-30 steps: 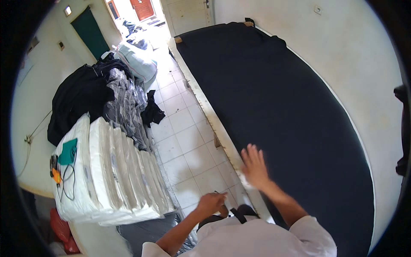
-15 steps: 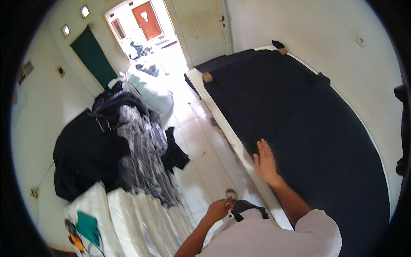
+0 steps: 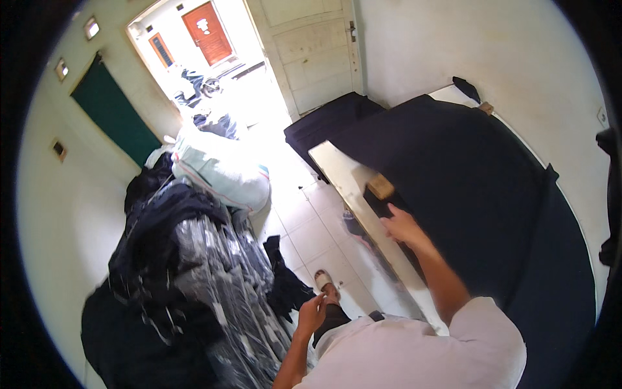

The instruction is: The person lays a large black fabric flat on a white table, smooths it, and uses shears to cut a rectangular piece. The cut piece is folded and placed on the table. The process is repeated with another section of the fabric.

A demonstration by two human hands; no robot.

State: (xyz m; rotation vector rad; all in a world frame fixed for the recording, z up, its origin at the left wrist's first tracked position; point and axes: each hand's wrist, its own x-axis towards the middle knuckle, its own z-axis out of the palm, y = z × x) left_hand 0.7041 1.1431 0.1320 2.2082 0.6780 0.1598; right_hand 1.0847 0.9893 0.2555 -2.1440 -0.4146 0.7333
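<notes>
Right hand (image 3: 400, 225) flat and open on the dark cloth (image 3: 479, 188) at the worktop (image 3: 343, 175) edge, left hand (image 3: 312, 312) loosely curled, empty by the hip — best to press evenly, smoothing outward.

Dark cloth (image 3: 492, 188) covering the bench (image 3: 353, 185) is looking matt and soft, while the bench's bare pale edge is showing smooth and slightly glossy, with a small wooden block (image 3: 380, 186) sitting on it by the right hand (image 3: 402, 225). Stacked bundles (image 3: 220, 279) on the left are showing glossy clear plastic wrap over dark cloth, with loose matt black garments (image 3: 162, 214) and a pale woven-looking sack (image 3: 223, 172) lying over and behind them. Floor tiles (image 3: 311, 227) are reading smooth, glazed and reflective; the shirt (image 3: 414, 350) is looking like plain matt cloth.
</notes>
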